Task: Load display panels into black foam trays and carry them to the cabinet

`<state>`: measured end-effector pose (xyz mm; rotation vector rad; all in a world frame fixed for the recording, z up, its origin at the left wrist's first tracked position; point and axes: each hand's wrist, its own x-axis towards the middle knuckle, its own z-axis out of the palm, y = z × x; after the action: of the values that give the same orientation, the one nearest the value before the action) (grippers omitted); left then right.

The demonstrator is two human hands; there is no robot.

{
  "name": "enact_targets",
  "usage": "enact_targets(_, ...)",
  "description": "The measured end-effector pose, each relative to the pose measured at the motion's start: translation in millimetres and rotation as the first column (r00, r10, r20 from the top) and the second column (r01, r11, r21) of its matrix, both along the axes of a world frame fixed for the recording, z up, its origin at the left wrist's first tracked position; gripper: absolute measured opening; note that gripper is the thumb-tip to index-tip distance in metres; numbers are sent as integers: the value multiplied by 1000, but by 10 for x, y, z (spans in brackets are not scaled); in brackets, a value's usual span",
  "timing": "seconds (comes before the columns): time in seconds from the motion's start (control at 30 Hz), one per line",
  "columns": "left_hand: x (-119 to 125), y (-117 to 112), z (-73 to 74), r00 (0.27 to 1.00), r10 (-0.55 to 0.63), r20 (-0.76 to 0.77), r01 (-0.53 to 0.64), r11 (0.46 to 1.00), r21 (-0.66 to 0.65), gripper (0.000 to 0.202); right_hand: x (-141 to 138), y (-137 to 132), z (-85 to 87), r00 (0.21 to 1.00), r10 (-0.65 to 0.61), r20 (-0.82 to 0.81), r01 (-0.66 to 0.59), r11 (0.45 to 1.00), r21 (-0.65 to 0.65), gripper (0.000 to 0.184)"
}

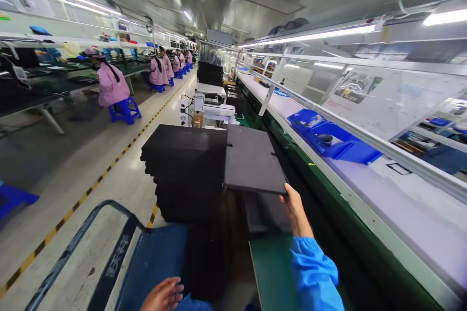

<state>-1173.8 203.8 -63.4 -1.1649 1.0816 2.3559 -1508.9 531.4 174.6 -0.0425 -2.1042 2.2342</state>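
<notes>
My right hand (295,209), in a blue sleeve, grips the near edge of a flat dark grey foam tray (251,160) and holds it level in the air. The tray hangs just right of a tall stack of black foam trays (186,170) on a cart. More dark trays (264,214) lie below the held one. My left hand (164,295) rests low at the bottom edge with its fingers loosely spread, holding nothing, close to the cart's blue deck (160,257).
A long white conveyor line (383,189) with a green edge runs along the right, carrying a blue bin (332,138). A green table corner (272,272) is under my right arm. The cart handle (73,248) is at lower left. People in pink coats (109,82) sit at benches far left.
</notes>
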Motion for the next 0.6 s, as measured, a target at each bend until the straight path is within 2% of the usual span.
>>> enact_targets(0.07, 40, 3, 37, 1000, 18, -26, -18, 1000, -5, 52, -163, -612, 67, 995, 97, 3, -96, 989, -115, 42)
enact_targets(0.17, 164, -48, 52, 996, 88, -14, -88, 996, 1, 52, -397, -1546, 89, 982, 187, -8, -185, 969, -166, 37)
enact_targets(0.27, 377, -151, -18, 978, 208, 8, -208, 978, 13, 50, -545, -2363, 27, 964, 265, -16, -261, 936, -237, 31)
enact_targets(0.33, 551, -221, -102, 956, 292, 28, -292, 956, 16, 48, -583, -2793, -59, 955, 296, 9, -282, 918, -277, 28)
enact_targets(0.4, 727, -276, -179, 928, 368, 60, -370, 929, 18, 44, -582, -3111, -176, 944, 323, 73, -289, 910, -296, 24)
enact_targets(0.47, 883, -313, -208, 900, 424, 100, -428, 903, 26, 40, -557, -3310, -308, 928, 338, 156, -280, 910, -305, 20)
enact_targets(0.6, 1096, -374, -102, 885, 448, 129, -454, 891, 16, 30, -478, -3385, -505, 905, 336, 261, -252, 917, -309, 17)
